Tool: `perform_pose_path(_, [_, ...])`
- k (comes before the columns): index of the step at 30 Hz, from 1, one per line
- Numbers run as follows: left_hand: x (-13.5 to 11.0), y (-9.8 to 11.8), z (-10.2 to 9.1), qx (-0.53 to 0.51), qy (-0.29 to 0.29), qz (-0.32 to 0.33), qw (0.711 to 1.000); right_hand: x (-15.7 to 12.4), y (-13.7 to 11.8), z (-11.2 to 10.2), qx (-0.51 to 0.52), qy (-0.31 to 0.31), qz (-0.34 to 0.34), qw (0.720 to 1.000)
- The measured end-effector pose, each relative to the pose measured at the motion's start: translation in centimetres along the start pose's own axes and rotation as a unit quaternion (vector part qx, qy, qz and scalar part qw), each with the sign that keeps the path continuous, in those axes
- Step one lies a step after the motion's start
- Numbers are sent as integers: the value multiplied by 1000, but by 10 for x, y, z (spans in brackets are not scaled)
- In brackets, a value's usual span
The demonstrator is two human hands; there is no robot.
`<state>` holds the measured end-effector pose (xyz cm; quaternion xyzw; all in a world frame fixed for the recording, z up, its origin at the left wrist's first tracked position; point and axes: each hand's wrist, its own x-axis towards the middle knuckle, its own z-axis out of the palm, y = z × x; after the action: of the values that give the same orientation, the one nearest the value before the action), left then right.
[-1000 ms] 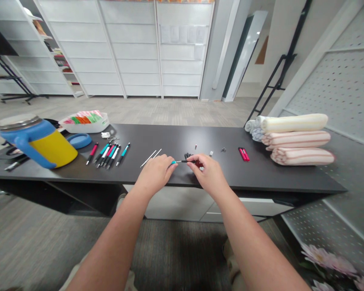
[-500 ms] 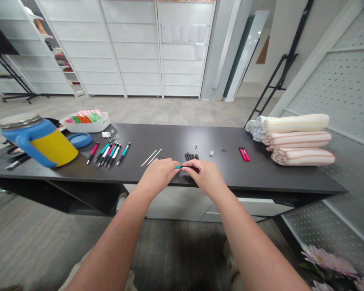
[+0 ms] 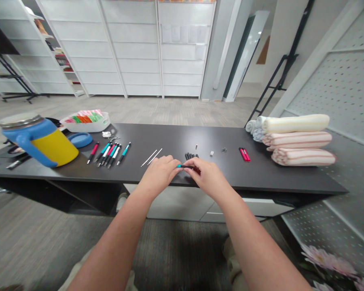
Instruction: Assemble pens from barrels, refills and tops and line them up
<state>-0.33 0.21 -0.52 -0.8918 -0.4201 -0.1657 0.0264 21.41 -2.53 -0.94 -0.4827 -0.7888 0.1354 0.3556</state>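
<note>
Left hand is closed in a pinch on the teal end and right hand in a pinch around the black end of a slim teal-and-black pen piece, held roughly level near the middle of the front edge of the dark grey worktop, both its ends hidden by fingers. Just beyond lie short black cylindrical grips, with two thin white rods left of them; toward the left back corner, a white plastic basket holds pink, green and orange items, and a blue-and-yellow handled jug has a silver top, contents not visible.
</note>
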Motion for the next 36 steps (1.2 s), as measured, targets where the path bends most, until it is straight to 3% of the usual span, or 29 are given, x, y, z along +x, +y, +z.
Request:
perform_pose_path(5, [-1, 2, -3, -12, -3, 14, 1000, 1, 4, 4, -12, 12, 6, 1000])
perform_pose_path(13, [-3, 2, -2, -26, 1, 26, 999, 1, 0, 2, -57, -19, 16, 998])
perform_pose_path(20, [-2, -4, 3, -55, 23, 22, 998, 0, 1, 0, -8, -14, 18, 1000])
perform_pose_path(27, [-3, -5, 2, -69, 31, 31, 997, 0, -2, -3, -88, -28, 32, 995])
perform_pose_path(36, [-3, -5, 2, -72, 35, 32, 996, -2, 0, -5, -93, -32, -11, 995])
